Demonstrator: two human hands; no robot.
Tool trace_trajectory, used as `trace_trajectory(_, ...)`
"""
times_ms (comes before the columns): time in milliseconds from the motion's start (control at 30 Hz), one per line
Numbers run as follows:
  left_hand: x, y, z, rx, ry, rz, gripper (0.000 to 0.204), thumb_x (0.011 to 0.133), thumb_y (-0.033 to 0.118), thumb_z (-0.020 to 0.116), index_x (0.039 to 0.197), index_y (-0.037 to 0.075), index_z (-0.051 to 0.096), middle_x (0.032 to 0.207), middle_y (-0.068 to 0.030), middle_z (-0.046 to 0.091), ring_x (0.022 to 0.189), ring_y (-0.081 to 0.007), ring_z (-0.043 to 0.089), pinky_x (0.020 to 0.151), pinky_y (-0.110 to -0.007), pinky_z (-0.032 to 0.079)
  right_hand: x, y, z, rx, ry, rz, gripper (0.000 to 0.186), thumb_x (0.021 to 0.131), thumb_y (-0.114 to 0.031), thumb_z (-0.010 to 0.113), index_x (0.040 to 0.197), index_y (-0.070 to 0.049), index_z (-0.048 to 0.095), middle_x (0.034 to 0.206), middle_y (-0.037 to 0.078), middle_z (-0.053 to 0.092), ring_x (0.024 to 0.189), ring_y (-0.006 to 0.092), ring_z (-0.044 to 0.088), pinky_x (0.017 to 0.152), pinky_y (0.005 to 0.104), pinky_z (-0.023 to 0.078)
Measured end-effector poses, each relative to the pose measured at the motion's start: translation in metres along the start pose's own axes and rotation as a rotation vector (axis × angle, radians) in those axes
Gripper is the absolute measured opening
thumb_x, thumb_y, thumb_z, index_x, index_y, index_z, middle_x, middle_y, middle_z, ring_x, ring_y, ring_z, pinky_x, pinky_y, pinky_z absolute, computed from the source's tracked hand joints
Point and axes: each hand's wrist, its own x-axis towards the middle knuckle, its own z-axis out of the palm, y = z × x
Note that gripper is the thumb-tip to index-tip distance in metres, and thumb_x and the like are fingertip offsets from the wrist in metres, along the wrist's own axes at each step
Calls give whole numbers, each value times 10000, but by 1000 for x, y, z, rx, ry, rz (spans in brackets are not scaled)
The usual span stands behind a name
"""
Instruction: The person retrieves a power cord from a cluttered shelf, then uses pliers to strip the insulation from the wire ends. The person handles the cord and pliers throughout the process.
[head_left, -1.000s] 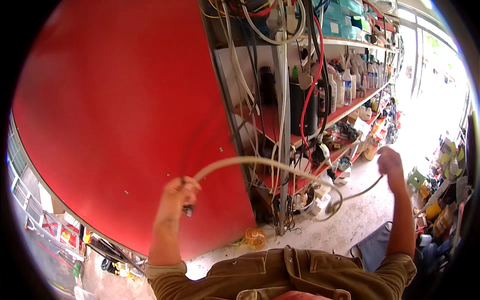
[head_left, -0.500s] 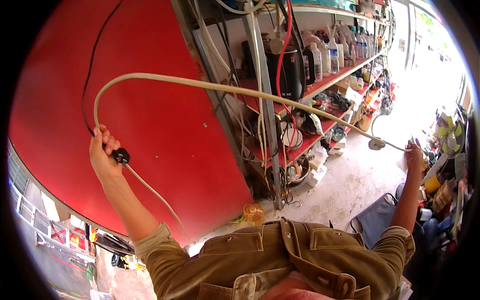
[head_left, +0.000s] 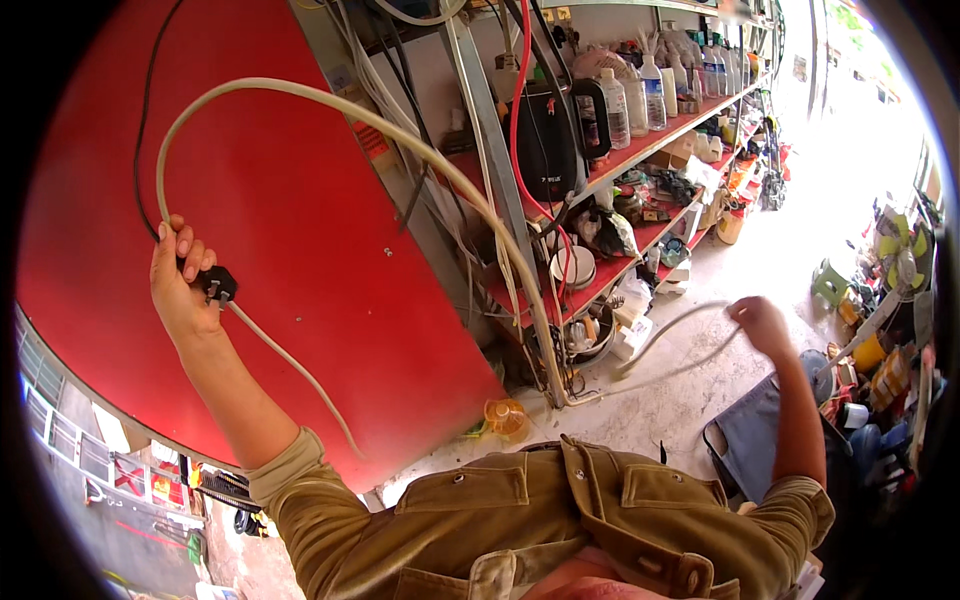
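Observation:
My left hand (head_left: pixel 184 280) is raised in front of the red panel, its fingers closed round cables and a black plug (head_left: pixel 218 285). From that hand a thick beige cable (head_left: pixel 300 92) arches upward, then drops past the shelf post toward the floor. A thin black cable (head_left: pixel 143 130) runs up from the same hand, and a thinner pale cord (head_left: pixel 290 360) hangs from beside the plug. On the right, my right hand (head_left: pixel 764 326) is closed on a blurred loop of the beige cable above the concrete floor.
A large red panel (head_left: pixel 330 300) fills the left. Shelves (head_left: pixel 655 138) with bottles, a black appliance (head_left: pixel 548 145) and clutter run back beyond it. An orange container (head_left: pixel 507 420) stands near me. A blue-grey bag (head_left: pixel 745 430), a fan (head_left: pixel 903 255) and piled goods lie right.
My right hand has moved inward and nearer. The cable, stretched across between the hands before, now sags to the floor with a loop at my right hand. My left hand shifted slightly left and up.

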Motion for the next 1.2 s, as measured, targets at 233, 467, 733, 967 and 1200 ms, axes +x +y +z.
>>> trace_trajectory(233, 17, 27, -53, -73, 65, 96, 168, 955, 188, 461, 957, 26, 508, 673, 21, 398, 481, -36, 334, 503, -196, 328, 51, 53, -52, 701, 83, 93, 400, 900, -396, 518, 822, -13, 603, 589, 35, 537, 498, 128, 492, 490, 256, 400)
trace_trajectory(467, 19, 35, -54, -130, -17, 97, 164, 951, 178, 468, 967, 17, 499, 683, 11, 386, 485, -44, 327, 505, -199, 314, 55, 36, -13, -629, 93, 72, 643, 800, -133, 592, 1361, -13, 302, 1187, 171, 507, 1050, 318, 513, 850, 429, 437)
trace_trajectory(733, 4, 57, -2, -92, -129, 152, 155, 938, 169, 496, 940, 15, 485, 674, 13, 378, 476, -43, 312, 513, -195, 318, -49, -126, 162, 737, -1007, -775, 392, 859, -258, 612, 1160, -20, 534, 902, 99, 630, 855, 185, 592, 779, 323, 457)
trace_trajectory(967, -6, 58, 31, 1, -94, 114, 161, 953, 161, 460, 959, 4, 495, 670, 8, 381, 474, -41, 306, 498, -198, 311, -52, -218, 154, 864, -748, -1016, 617, 804, -280, 673, 1290, -10, 404, 1248, 147, 452, 1141, 233, 472, 916, 329, 411)
trace_trajectory(1200, -3, 43, 82, -44, -152, 72, 167, 965, 144, 424, 971, -8, 492, 671, 4, 370, 471, -46, 315, 517, -197, 329, -80, -307, 175, 1140, -953, -789, 807, 746, -236, 740, 1370, -27, 272, 1384, 153, 332, 1283, 276, 339, 1029, 400, 324)
